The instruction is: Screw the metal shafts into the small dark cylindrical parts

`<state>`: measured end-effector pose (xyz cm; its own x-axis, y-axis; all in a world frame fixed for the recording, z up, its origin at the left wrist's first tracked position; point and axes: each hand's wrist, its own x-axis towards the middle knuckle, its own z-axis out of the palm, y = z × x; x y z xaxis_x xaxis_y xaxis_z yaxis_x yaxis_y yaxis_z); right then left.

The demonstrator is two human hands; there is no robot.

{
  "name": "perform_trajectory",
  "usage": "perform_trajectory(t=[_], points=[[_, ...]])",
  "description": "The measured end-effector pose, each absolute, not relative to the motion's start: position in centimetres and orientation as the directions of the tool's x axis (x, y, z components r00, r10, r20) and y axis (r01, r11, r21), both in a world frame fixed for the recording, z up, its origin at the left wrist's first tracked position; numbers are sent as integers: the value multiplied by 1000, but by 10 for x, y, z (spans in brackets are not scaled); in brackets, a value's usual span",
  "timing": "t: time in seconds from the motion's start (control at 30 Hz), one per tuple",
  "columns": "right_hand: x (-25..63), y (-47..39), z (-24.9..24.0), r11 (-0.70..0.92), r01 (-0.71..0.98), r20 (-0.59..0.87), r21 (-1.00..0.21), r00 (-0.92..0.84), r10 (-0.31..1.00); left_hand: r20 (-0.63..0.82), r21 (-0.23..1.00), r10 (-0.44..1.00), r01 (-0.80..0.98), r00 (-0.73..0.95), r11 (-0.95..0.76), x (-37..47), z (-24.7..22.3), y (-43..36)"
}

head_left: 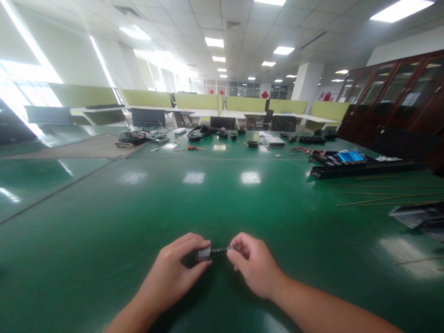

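My left hand (178, 261) is curled around a small grey cylinder (204, 253), with the thumb below and the fingers above it. A thin dark rod (218, 250) runs from the right end of the cylinder. The far end of that rod is pinched between the thumb and fingers of my right hand (255, 263), which cover its tip. The piece looks like a small motor with a shaft, though its exact kind is too blurred to tell. Both hands are low over the front of the green table (159, 199).
Across the back lie an orange screwdriver (194, 148), a black headset-like item (198, 133), a white box (274, 141) and a heap of electronic parts (133, 137). On the right are a long black tray (367, 169), several thin rods (367, 202) and dark metal parts (416, 216).
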<state>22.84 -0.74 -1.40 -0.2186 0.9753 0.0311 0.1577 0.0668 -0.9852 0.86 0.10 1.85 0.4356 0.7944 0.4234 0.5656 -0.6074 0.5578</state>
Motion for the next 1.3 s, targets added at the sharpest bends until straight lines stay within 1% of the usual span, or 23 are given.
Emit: perform_trajectory(t=[0.87, 1.3], points=[[228, -5, -18, 80, 154, 46, -985, -212, 976, 481, 513, 770, 578, 420, -635, 10, 21, 1], [227, -6, -16, 77, 150, 44, -986, -214, 976, 462, 522, 778, 579, 426, -627, 9, 21, 0]])
